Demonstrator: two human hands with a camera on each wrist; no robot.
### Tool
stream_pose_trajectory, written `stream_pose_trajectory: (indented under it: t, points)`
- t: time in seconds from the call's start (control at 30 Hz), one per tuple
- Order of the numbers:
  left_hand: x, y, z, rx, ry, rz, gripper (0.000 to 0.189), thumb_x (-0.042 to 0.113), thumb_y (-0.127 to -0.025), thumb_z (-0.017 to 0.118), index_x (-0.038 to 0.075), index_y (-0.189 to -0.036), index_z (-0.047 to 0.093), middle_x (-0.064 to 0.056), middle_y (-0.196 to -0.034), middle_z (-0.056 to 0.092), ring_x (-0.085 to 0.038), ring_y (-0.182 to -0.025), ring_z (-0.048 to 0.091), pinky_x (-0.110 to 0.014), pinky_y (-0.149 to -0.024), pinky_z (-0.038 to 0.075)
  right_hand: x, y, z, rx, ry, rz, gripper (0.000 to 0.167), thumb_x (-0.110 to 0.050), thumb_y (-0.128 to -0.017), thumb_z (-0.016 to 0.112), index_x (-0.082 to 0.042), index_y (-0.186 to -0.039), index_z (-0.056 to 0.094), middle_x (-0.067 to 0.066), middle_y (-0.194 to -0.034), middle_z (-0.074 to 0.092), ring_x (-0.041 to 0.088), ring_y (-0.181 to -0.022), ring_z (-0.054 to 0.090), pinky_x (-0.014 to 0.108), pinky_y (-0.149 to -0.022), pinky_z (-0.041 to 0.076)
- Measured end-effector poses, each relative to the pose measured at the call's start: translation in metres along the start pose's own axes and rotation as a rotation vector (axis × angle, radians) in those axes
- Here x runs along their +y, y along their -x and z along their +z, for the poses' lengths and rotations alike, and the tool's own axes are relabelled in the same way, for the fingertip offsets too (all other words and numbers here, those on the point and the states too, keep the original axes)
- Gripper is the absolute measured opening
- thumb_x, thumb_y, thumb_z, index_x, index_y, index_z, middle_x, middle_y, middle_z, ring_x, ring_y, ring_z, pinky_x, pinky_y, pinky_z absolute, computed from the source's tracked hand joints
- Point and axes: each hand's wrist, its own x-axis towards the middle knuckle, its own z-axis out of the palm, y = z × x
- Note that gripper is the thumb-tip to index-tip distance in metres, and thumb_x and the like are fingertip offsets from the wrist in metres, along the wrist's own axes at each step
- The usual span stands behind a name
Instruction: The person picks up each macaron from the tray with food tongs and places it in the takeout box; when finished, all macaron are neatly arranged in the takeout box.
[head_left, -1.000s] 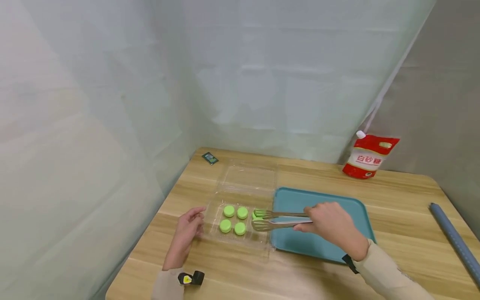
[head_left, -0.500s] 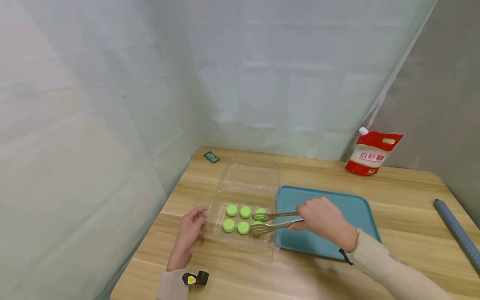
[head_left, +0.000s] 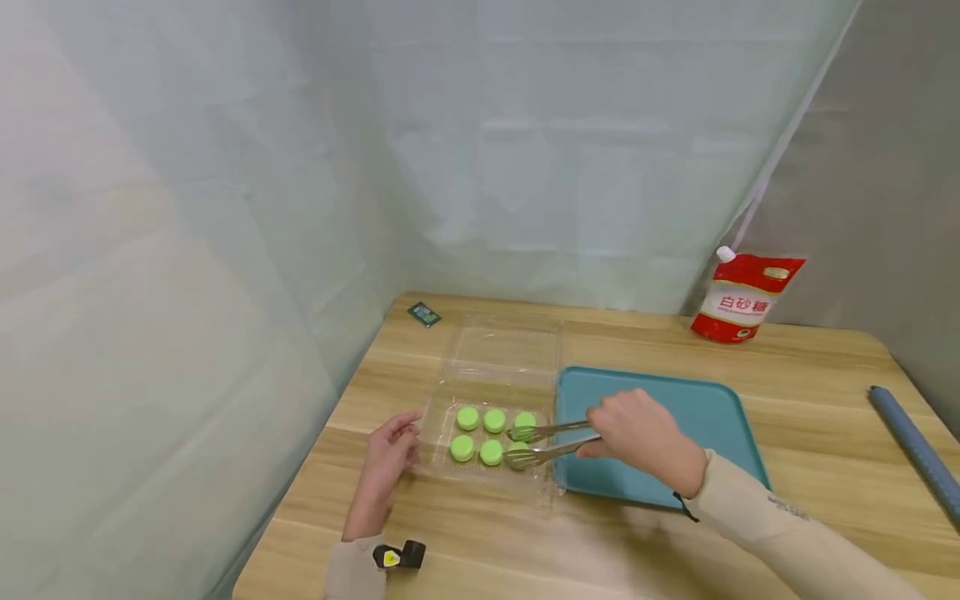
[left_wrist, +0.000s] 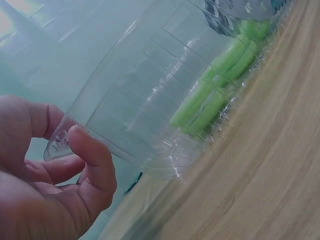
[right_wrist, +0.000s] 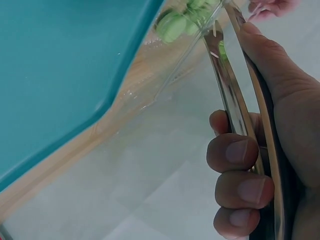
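A clear plastic clamshell box (head_left: 506, 348) lies with its lid folded back. In its base sit several green macarons (head_left: 467, 418) in two rows. My left hand (head_left: 390, 454) pinches the box's left rim between thumb and fingers, as the left wrist view shows at the box corner (left_wrist: 60, 145). My right hand (head_left: 637, 429) grips metal serving tongs (head_left: 566, 449), fingers wrapped round both arms in the right wrist view. The tongs' slotted heads stand apart, over the two rightmost macarons, and partly hide them.
A teal tray (head_left: 712, 421) lies right of the box, under my right hand. A red and white sugar pouch (head_left: 742, 300) stands at the back right. A small dark packet (head_left: 424, 314) lies at the back left, and a blue-grey rod (head_left: 915, 454) along the right edge.
My right hand and the tongs have shifted left over the box, and the lower right macaron now shows under the tongs. My left hand keeps its place on the rim.
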Motion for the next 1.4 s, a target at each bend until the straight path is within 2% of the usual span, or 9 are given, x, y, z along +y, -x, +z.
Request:
stream_pose_trajectory:
  t: [0.27, 0.6, 0.83, 1.13, 1.4]
  points:
    - [-0.003, -0.002, -0.001, 0.000, 0.008, 0.009, 0.040, -0.007, -0.094, 0.046, -0.011, -0.134, 0.053, -0.015, -0.103, 0.052, -0.010, -0.066, 0.045, -0.020, -0.053, 0.042, -0.005, -0.001, -0.003, -0.010, -0.007, 0.018, 0.063, -0.055, -0.071, 0.085, -0.022, -0.053, 0.035, -0.010, -0.054, 0.015, 0.003, -0.048, 0.017, 0.023, -0.046, 0.011]
    - [-0.004, -0.001, 0.000, 0.001, 0.006, -0.007, 0.043, -0.008, -0.093, 0.045, -0.010, -0.136, 0.053, -0.013, -0.105, 0.051, -0.009, -0.066, 0.044, -0.020, -0.053, 0.042, -0.002, 0.000, -0.007, -0.025, -0.021, 0.032, 0.060, -0.056, -0.070, 0.085, -0.021, -0.053, 0.040, -0.009, -0.051, 0.023, 0.004, -0.046, 0.020, 0.022, -0.044, 0.013]
    - [0.000, 0.000, -0.003, -0.007, -0.011, 0.010, 0.044, -0.009, -0.093, 0.046, -0.010, -0.136, 0.052, -0.010, -0.102, 0.051, -0.009, -0.067, 0.046, -0.021, -0.053, 0.044, -0.001, 0.002, -0.015, -0.023, -0.011, 0.071, 0.063, -0.058, -0.072, 0.083, -0.021, -0.054, 0.035, -0.009, -0.054, 0.016, 0.004, -0.046, 0.018, 0.023, -0.044, 0.011]
    - [0.004, -0.001, 0.002, 0.002, -0.040, 0.000, 0.042, -0.007, -0.095, 0.046, -0.009, -0.137, 0.053, -0.014, -0.105, 0.051, -0.011, -0.069, 0.046, -0.021, -0.054, 0.043, 0.005, 0.010, -0.026, 0.006, -0.041, 0.203, 0.066, -0.066, -0.070, 0.081, -0.019, -0.058, 0.035, -0.009, -0.053, 0.018, 0.006, -0.046, 0.019, 0.024, -0.044, 0.013]
    - [0.003, 0.002, 0.000, -0.003, -0.037, -0.003, 0.041, -0.005, -0.098, 0.048, -0.008, -0.138, 0.051, -0.011, -0.099, 0.053, -0.010, -0.063, 0.043, -0.023, -0.054, 0.042, 0.012, 0.024, -0.027, 0.006, -0.089, 0.377, 0.062, -0.066, -0.071, 0.080, -0.017, -0.063, 0.042, -0.006, -0.050, 0.026, 0.008, -0.042, 0.027, 0.025, -0.041, 0.018]
